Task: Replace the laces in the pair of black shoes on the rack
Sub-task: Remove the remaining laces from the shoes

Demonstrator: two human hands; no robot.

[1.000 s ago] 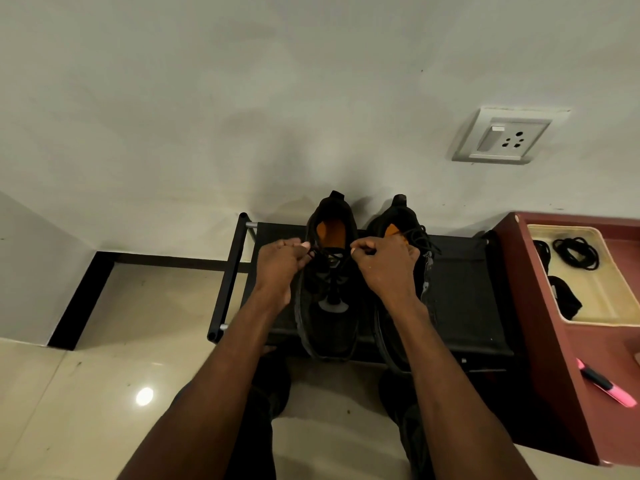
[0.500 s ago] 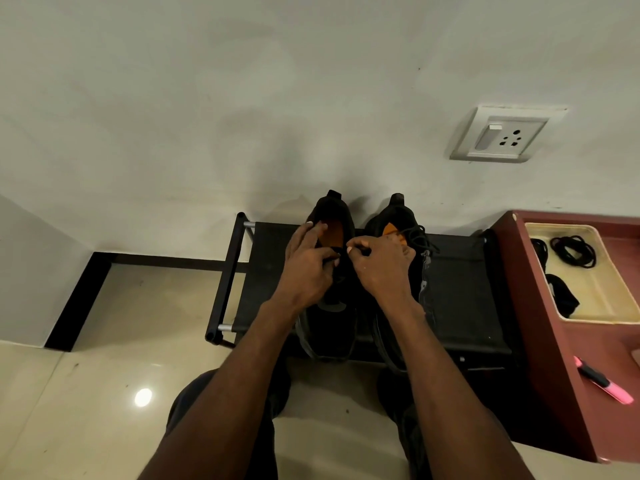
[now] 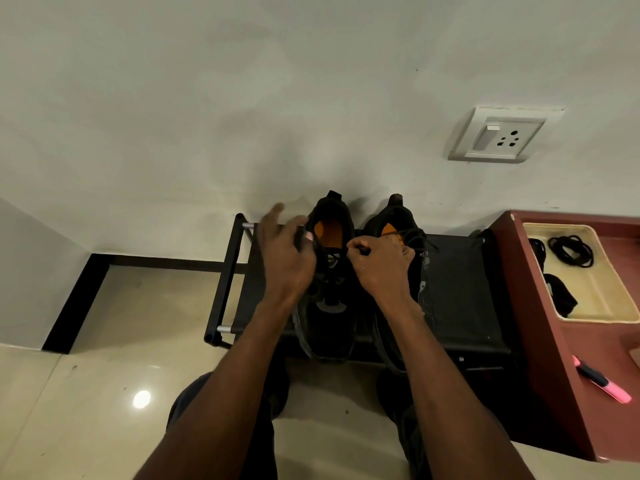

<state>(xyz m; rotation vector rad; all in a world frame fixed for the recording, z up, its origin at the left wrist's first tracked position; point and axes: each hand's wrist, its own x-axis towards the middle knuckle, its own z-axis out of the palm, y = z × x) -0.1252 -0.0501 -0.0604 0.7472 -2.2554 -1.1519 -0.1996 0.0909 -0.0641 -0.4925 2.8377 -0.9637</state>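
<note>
Two black shoes with orange insoles stand side by side on a low black rack, toes toward me. My left hand hovers at the left side of the left shoe, fingers spread and blurred, and appears to pinch a black lace between thumb and forefinger. My right hand sits between the shoes near the left shoe's collar and pinches the other end of the lace in curled fingers. It covers part of the right shoe, whose laces lie loose.
The rack stands against a pale wall with a socket. A maroon table at the right carries a cream tray holding coiled black laces, and a pink highlighter. My knees are on a glossy tiled floor.
My left hand met the right over the left shoe's opening, then swung out to the left with its fingers spread. The right hand stayed nearly in place.
</note>
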